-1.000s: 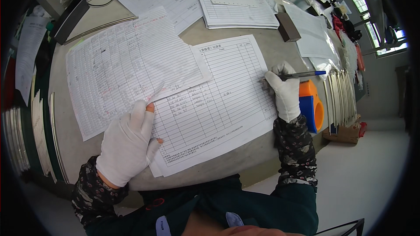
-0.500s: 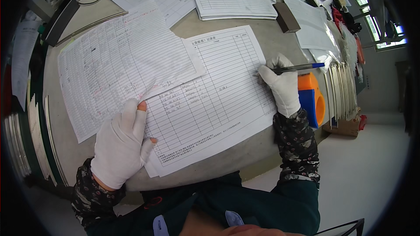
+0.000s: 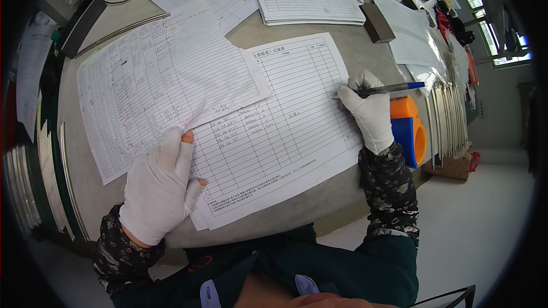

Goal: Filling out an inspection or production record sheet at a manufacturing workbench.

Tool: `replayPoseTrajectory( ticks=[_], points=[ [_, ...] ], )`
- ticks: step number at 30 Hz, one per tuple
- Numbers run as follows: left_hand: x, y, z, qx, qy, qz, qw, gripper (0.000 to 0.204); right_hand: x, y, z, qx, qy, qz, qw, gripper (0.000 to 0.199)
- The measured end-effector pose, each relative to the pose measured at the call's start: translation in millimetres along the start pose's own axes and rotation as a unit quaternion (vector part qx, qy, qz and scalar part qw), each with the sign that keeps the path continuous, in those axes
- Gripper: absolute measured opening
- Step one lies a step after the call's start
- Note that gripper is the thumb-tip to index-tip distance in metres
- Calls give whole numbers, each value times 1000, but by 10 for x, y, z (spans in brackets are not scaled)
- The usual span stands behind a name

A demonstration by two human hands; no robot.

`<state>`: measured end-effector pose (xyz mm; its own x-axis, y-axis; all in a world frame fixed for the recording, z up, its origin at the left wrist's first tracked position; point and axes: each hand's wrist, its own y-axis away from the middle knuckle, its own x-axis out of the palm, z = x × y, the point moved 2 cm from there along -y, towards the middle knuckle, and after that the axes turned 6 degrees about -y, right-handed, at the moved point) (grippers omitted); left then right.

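A printed form (image 3: 268, 154) with ruled rows and a few handwritten lines lies on the table in front of me. Another sheet (image 3: 154, 80), densely filled with writing, overlaps its upper left part. My left hand (image 3: 157, 191), in a white glove with bare thumb and index fingertips, rests with fingers apart on the left edges of the papers. At the form's right edge, my right hand (image 3: 367, 108), gloved in white, grips a dark pen (image 3: 394, 88) with a blue end. The pen's tip points left, over the form's right columns; whether it touches the paper I cannot tell.
Beside my right hand stands an orange and blue tape dispenser (image 3: 408, 131). A brown block (image 3: 377, 23) sits by a stack of forms (image 3: 311, 8) at the back. Thin metal strips (image 3: 445, 120) lie at the right, and more pale strips (image 3: 54, 182) at the left.
Both hands and the papers keep their places on the table. The whole view has shifted very slightly; nothing was taken up or let go.
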<state>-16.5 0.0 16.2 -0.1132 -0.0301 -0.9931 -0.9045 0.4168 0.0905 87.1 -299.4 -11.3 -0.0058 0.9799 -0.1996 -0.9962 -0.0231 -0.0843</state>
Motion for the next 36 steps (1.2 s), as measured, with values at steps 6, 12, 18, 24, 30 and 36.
replayPoseTrajectory(
  ticks=[6, 12, 18, 24, 30, 36],
  points=[
    [-1, -9, -1, 3, 2, -1, 1000, 69, -55, 0, -47, -2, 32, 8, 999, 20],
    [-15, -1, -4, -1, 2, 4, 1000, 70, 1, 18, 33, 14, 13, -6, 1000, 19],
    [-2, -1, 1, 3, -2, -1, 1000, 69, -36, 9, 2, 10, 20, -2, 1000, 18],
    [-2, -2, 5, 2, 1, 0, 1000, 69, -26, 11, 4, 9, 12, -3, 1000, 17],
    [-7, -2, 5, 3, 5, 2, 1000, 70, -8, 17, 9, 9, 21, -11, 1000, 19],
    [8, 5, 17, 7, 6, -4, 1000, 72, -19, 12, 24, 24, 4, -20, 1000, 20]
  ],
)
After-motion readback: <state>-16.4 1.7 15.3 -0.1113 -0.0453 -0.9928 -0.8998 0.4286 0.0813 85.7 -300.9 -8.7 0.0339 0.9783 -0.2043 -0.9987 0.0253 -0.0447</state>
